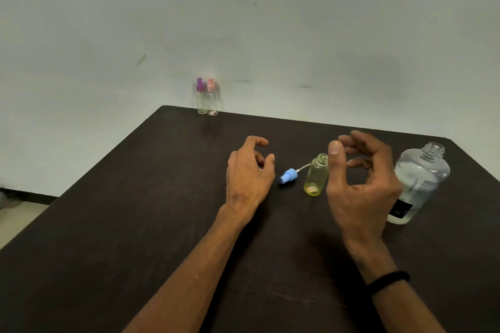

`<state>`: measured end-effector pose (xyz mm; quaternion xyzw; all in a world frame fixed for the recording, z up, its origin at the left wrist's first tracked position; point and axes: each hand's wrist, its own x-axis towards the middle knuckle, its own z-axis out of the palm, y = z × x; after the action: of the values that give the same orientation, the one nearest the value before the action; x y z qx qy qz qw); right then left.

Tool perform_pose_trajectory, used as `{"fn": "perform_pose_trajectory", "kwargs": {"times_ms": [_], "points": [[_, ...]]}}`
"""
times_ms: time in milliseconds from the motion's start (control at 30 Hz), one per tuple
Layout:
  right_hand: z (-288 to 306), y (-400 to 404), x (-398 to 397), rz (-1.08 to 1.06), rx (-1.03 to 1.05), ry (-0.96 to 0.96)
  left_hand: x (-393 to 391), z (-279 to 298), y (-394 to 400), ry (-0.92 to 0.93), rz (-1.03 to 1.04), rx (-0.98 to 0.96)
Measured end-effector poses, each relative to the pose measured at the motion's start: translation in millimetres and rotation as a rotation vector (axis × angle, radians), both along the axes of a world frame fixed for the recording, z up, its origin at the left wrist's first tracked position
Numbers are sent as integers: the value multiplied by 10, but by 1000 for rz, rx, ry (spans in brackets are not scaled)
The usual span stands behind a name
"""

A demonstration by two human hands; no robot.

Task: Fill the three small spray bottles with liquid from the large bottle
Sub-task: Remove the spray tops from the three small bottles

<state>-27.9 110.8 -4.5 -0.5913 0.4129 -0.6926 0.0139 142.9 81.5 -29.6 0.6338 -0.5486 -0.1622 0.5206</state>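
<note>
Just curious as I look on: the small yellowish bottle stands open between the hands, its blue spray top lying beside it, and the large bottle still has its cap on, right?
Not quite. In the head view the large bottle is uncapped, its threaded neck bare. The rest holds: the small yellowish bottle stands open with the blue spray top lying beside it.

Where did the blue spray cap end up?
The blue spray cap lies on the dark table, between the left hand and the open yellowish small bottle.
</note>
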Motion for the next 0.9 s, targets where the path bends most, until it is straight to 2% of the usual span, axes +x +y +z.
{"fn": "perform_pose_trajectory", "kwargs": {"times_ms": [100,233,300,400,500,700,900], "points": [[10,85,125,3,-75,57,160,57,-19,44,44,-37],[95,68,561,116,-61,109,614,67,-118,95,161,-41],[154,-66,870,225,24,104,842,64,-193,162,246,-58],[256,-461,1366,368,284,42,1043,56,-295,248,306,-115],[294,-1008,1845,403,428,27,1130,-24,-358,291,347,-173],[296,-2021,2451,322,533,306,1147,-69,-446,440,395,-222],[316,-2511,2722,228,556,632,1150,-52,-470,515,428,-223]]}}
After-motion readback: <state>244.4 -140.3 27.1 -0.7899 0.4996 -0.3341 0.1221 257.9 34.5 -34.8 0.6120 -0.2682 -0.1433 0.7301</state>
